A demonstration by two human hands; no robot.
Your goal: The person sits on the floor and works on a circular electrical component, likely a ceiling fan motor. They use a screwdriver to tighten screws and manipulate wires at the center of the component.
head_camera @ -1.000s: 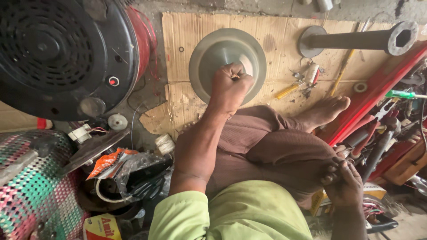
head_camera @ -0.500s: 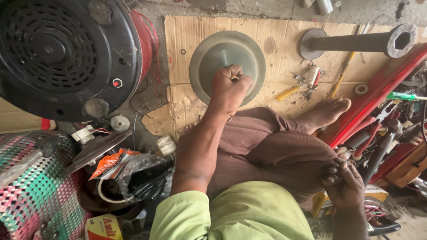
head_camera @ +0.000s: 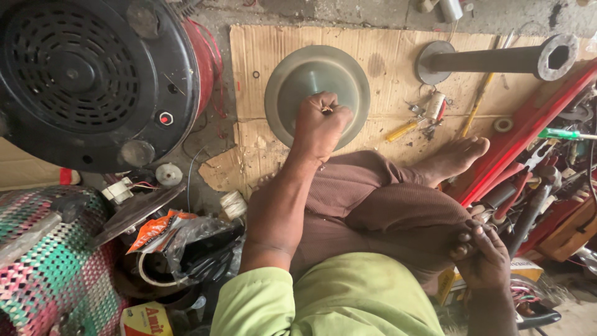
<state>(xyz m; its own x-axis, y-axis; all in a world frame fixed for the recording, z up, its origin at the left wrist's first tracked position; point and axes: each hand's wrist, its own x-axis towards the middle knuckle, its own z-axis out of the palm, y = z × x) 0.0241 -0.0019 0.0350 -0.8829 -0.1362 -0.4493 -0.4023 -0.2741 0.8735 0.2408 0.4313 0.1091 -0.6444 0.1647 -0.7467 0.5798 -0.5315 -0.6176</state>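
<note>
- On the cardboard sheet [head_camera: 267,68] spread over the floor lies a grey metal dome cover [head_camera: 298,81], flat side down so it sits steady
- The left hand [head_camera: 318,124] presses on its centre, fingers curled shut around a small tool whose kind I cannot tell
- The left forearm reaches straight forward
- The right hand [head_camera: 482,255] rests loosely curled on the knee, holding nothing
- A black motor [head_camera: 81,81] stands just left

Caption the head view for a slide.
Seated person's left hand grips the centre of a round grey-green metal dome cover on brown cardboard; right hand rests on the knee.
</note>
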